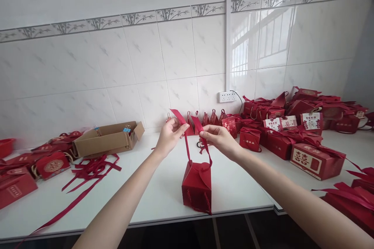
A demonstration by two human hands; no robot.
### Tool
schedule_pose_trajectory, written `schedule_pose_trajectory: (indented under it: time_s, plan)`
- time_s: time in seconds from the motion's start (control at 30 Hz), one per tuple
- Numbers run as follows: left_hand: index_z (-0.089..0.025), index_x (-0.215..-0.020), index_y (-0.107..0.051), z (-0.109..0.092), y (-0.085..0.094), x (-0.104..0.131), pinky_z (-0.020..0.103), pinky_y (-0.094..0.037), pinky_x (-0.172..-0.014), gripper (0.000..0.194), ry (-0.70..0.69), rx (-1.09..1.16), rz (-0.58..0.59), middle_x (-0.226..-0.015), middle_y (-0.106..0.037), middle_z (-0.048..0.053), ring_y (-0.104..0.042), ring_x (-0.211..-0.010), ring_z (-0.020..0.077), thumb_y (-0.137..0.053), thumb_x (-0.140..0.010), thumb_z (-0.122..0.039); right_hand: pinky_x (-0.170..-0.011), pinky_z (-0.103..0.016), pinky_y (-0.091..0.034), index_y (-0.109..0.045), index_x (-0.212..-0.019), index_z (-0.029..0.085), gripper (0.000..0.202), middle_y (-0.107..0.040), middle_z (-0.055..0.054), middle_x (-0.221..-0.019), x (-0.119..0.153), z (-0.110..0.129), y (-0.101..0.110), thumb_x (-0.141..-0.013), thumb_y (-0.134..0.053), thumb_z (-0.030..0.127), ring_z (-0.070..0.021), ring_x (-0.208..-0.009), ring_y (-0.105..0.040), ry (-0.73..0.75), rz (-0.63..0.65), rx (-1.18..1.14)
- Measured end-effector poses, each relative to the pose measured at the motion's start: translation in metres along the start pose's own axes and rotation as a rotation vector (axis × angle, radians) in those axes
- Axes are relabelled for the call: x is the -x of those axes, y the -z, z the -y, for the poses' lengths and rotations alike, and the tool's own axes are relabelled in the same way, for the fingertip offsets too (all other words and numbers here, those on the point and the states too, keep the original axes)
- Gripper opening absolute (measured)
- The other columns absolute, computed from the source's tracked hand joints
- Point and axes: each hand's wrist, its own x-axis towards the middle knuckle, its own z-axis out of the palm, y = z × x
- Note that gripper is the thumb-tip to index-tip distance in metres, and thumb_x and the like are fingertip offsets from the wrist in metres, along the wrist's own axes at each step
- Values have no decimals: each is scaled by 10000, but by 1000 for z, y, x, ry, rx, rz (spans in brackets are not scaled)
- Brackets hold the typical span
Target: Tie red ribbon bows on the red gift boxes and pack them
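A small red gift box (196, 186) stands near the front edge of the white table, with twisted red cord hanging on its near side. A red ribbon (187, 146) comes up from the top of the box in two lengths. My left hand (172, 134) pinches one ribbon end between thumb and fingers, above and left of the box. The other end is pinched in my right hand (217, 137), above and to the right. Both ends stick up past my fingertips. Neither hand touches the box.
On the left are a pile of loose red ribbon (93, 169), an open cardboard box (102, 140) and several red boxes (54, 164). Many red gift boxes (274, 146) are heaped on the right. A power strip (228, 97) is fixed to the tiled wall behind.
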Motion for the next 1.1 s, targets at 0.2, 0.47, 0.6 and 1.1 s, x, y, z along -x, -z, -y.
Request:
schedule_pose_trajectory:
  time_s: [0.2,0.47,0.6,1.1]
  plan:
    - [-157,-788,-592,6,2,-5,267,-462,-767,299,-35,72,-26,-813,-637,29,-591,-803,144,-682,-708,-431,-658,-294,-465,-616,-696,169,302,-594,18,-670,-8,6,0,-615,-776,412,-111,-628,-546,84,-96,-81]
    - [-141,-759,-551,-5,5,-5,335,-524,-685,346,37,279,8,-773,-672,53,-643,-695,165,-709,-679,-438,-647,-291,-473,-639,-684,178,294,-605,26,-642,-33,9,-6,-602,-780,422,-112,-607,-569,115,-60,-128]
    - [-150,-794,-524,0,4,-1,318,-531,-644,312,30,240,-50,-742,-669,42,-651,-667,163,-677,-723,-413,-640,-293,-479,-638,-716,180,317,-625,19,-663,-32,14,-18,-583,-795,421,-126,-621,-590,118,-31,-133]
    - [-191,-789,-516,1,-8,-1,268,-497,-509,273,-22,210,-23,-672,-617,-15,-572,-512,118,-599,-777,-451,-752,-362,-478,-691,-732,197,172,-643,-1,-671,-33,6,-17,-703,-734,361,-168,-702,-615,224,225,-205]
